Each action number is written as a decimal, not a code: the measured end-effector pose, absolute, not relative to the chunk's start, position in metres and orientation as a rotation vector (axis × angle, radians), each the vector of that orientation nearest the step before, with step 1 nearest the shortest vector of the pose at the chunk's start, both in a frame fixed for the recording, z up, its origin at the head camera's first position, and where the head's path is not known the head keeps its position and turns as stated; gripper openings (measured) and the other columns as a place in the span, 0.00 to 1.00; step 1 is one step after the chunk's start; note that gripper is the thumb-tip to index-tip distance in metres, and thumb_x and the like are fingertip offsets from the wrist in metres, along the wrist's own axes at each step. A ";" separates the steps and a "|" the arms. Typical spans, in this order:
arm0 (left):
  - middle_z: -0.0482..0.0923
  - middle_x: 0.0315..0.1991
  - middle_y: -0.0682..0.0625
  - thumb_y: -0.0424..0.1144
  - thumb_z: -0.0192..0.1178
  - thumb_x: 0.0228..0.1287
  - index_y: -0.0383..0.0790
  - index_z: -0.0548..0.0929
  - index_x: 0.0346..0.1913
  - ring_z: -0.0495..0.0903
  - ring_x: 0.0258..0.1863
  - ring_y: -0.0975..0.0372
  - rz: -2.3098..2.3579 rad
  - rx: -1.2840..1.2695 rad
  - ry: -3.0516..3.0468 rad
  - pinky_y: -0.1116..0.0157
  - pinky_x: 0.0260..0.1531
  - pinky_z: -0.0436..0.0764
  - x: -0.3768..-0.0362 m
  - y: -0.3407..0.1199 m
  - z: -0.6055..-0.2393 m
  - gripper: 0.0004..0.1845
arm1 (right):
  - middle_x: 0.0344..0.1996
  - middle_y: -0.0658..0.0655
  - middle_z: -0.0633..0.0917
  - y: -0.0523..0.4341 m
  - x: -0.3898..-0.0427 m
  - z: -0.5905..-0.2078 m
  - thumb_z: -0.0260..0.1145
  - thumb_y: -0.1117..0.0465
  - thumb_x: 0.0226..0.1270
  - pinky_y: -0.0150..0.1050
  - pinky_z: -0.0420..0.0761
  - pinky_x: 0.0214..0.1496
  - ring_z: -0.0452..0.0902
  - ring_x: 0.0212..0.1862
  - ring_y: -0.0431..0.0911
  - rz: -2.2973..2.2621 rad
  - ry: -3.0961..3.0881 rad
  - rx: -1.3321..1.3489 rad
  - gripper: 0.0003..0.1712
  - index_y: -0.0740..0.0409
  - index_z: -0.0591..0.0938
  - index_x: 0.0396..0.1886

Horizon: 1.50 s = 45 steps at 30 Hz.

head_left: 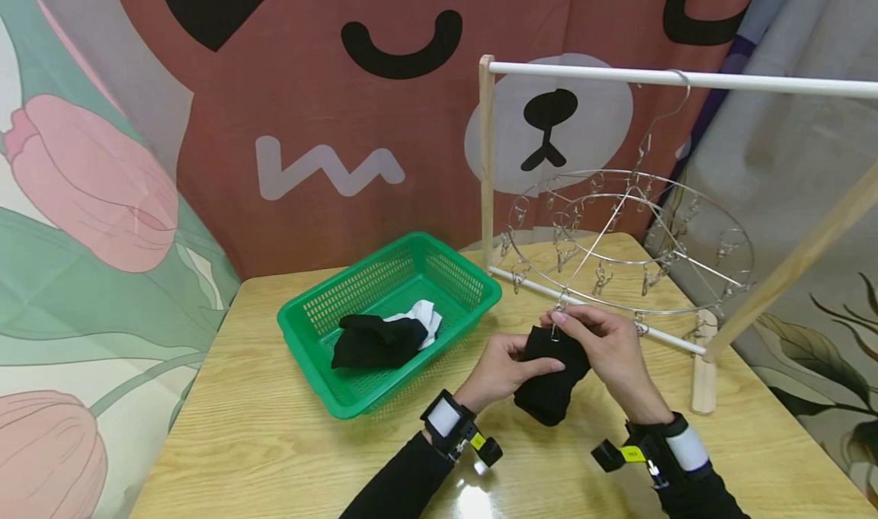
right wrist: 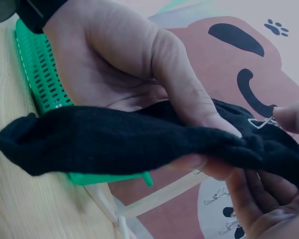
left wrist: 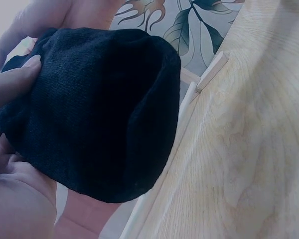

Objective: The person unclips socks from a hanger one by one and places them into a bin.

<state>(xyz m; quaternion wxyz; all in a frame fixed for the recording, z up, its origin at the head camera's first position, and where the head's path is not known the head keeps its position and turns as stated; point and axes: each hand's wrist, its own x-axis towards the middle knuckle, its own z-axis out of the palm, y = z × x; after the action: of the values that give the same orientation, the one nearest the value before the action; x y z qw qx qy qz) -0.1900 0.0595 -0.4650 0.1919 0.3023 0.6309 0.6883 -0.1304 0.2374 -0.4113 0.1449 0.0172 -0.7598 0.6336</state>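
A black sock [head_left: 546, 397] hangs between my two hands over the table, just under the round clip hanger [head_left: 528, 264]. My left hand [head_left: 499, 370] grips its side, thumb laid across the front and fingers behind. At the sock's upper edge is a metal clip [head_left: 555, 334], pinched by the thumb and fingers of my right hand [head_left: 610, 350]. In the right wrist view the clip [right wrist: 260, 123] overlaps the sock beside my right thumb, and the right fingers sit beneath the fabric. The left wrist view shows the sock's wide rounded end [left wrist: 104, 114] close up.
A green basket [head_left: 322, 397] stands at the left, with a black cloth item [head_left: 377, 342] and a white one [head_left: 424, 319] inside. The hanger hooks over the white bar [head_left: 583, 72] of a wooden-sided rack, its several clips dangling. A patterned curtain [head_left: 309, 69] backs the table [head_left: 226, 427].
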 end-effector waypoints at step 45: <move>0.93 0.39 0.45 0.39 0.74 0.70 0.40 0.94 0.45 0.91 0.37 0.58 2.074 0.867 2.120 0.62 0.37 0.89 -0.204 -0.053 -0.393 0.07 | 0.45 0.46 0.94 0.237 -0.130 -0.426 0.70 0.69 0.76 0.31 0.87 0.53 0.92 0.47 0.39 1.810 -1.954 0.142 0.14 0.74 0.85 0.55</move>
<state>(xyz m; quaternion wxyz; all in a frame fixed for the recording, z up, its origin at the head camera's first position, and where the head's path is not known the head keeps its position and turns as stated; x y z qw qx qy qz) -0.2036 -0.0526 -0.3930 0.0259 0.2806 0.6858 0.6710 -0.1301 0.2368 -0.4261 0.2349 0.0518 -0.7120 0.6597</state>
